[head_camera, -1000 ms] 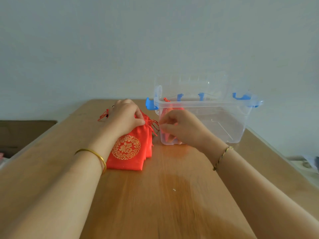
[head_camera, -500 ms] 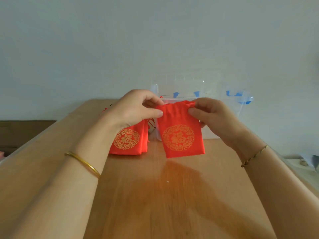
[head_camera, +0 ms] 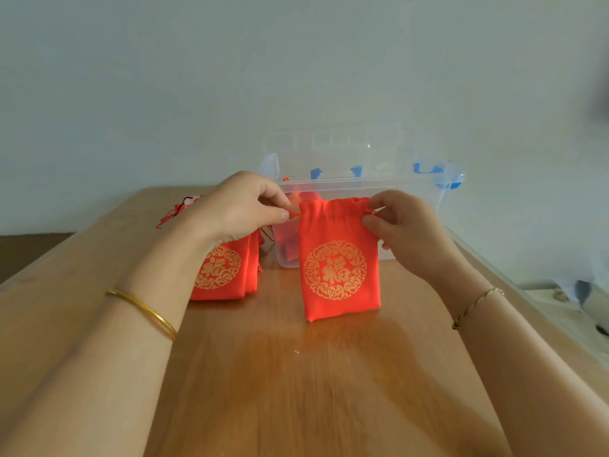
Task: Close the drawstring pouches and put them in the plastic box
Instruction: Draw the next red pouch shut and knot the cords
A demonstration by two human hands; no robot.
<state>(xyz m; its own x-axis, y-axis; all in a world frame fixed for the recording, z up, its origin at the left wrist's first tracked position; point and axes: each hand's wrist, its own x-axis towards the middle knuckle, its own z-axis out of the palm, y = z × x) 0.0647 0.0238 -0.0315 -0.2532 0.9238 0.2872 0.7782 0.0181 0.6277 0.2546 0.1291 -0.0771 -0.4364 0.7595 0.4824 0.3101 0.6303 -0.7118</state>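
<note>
A red drawstring pouch (head_camera: 339,272) with a gold round emblem hangs upright above the wooden table (head_camera: 296,384), in front of the clear plastic box (head_camera: 412,192). My left hand (head_camera: 240,209) pinches the drawstring at its top left corner. My right hand (head_camera: 398,225) pinches the string at its top right corner. The pouch's mouth is partly gathered. A stack of red pouches (head_camera: 227,272) lies on the table to the left, partly hidden by my left wrist. Another red pouch (head_camera: 290,235) shows through the box wall.
The box has blue latches (head_camera: 428,168), and its clear lid leans behind it against the pale wall. Loose red cords (head_camera: 174,212) trail from the stack at the far left. The table's right edge runs close beside the box.
Both hands took a pouch off the stack, lifted it to the centre in front of the box, and moved to its top corners. Its mouth now looks more gathered.
</note>
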